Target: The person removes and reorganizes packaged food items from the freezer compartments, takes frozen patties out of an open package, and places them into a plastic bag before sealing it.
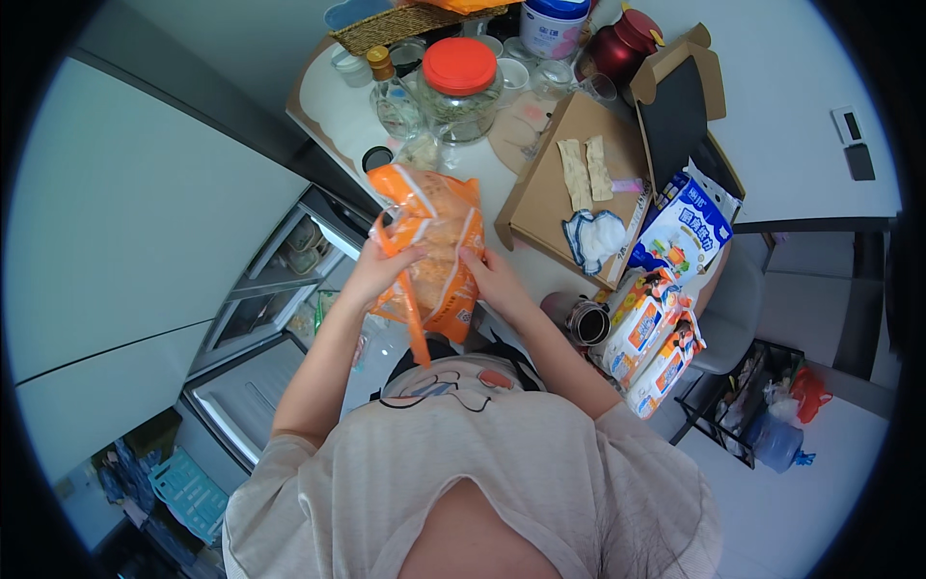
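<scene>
Both my hands grip an orange plastic food bag [438,246] with a clear window, held in front of me at the table's near edge. Through the window show light brown pieces of food, whose kind I cannot tell. My left hand [380,264] pinches the bag's left side, near a loose orange strip that hangs down. The right hand [495,279] clasps the opposite side, its thumb on the front. Behind the bag, a glass jar [463,94] with a red lid and a glass bottle [394,101] stand on the white table [333,108].
To the right lie a cardboard box [535,188], a blue-and-white paper towel pack [684,224] and wet wipes packs [640,329]. A dark metal flask [586,322] stands beside them. At left, an opened fridge drawer [246,391] juts out. A grey chair [734,311] is at right.
</scene>
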A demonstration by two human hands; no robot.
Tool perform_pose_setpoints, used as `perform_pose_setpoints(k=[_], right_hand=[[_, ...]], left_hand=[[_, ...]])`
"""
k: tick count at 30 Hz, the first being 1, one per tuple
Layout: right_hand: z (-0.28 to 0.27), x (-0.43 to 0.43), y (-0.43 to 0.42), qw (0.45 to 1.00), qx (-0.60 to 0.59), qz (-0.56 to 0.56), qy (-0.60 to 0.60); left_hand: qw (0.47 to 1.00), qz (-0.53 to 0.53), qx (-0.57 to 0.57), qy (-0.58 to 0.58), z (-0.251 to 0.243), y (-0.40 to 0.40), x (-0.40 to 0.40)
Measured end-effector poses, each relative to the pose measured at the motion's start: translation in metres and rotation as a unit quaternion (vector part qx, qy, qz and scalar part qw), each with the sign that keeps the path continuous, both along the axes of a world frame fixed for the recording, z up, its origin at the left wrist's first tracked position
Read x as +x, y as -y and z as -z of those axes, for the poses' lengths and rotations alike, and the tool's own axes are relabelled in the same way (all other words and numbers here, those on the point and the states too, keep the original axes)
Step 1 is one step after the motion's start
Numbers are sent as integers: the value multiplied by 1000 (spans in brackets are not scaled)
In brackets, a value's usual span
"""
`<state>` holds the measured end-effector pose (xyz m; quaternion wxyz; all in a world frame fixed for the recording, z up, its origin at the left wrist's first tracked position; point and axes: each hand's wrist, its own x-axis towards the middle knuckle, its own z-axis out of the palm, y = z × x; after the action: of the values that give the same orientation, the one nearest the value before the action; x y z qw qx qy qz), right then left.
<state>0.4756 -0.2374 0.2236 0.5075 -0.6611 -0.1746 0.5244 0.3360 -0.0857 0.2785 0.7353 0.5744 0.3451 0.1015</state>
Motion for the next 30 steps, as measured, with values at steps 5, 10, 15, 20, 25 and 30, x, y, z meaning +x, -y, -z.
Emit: perform_pose_setpoints(k=[5,10,15,20,25,30], right_hand=[[-31,20,-7,985,-58,89,-139],[-18,36,-35,958,56,192,-205],[33,41,-66,922,157,258,-240],[68,35,-77,910,108,304,-261],[50,25,-80,923,63,307,-225],[43,21,-83,929,32,330,-165]], left_hand=[[992,32,116,28,-26,0,44],[950,69,302,-26,-21,-17,92],[928,81,342,-126,-4,-26,118],[921,115,352,-122,37,-38,114],[926,71,355,-110,53,-37,100],[927,62,353,-114,33,-35,91]])
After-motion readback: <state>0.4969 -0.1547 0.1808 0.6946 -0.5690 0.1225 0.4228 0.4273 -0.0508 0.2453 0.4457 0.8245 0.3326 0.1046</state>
